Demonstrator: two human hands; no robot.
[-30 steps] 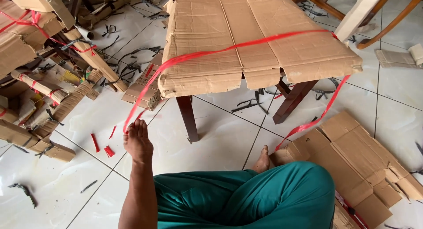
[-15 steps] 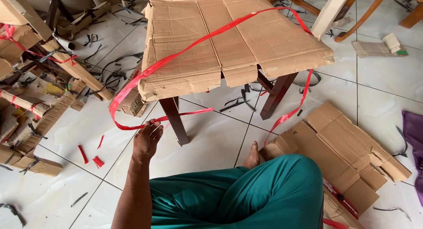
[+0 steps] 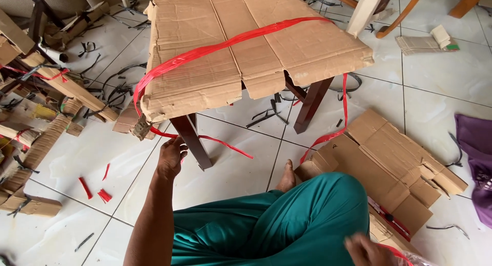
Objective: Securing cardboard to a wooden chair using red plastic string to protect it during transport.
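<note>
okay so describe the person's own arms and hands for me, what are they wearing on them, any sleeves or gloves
Both are bare. The left hand has no glove, ring or watch that shows, and its forearm is uncovered up to the frame's bottom edge, with no sleeve in view. The right hand shows only partly and blurred at the bottom edge, also ungloved. The only clothing visible is teal green trousers.

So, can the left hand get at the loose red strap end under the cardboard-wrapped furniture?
Probably yes: the left hand is beside the dark leg, and the red strap trails free just past it.
</note>
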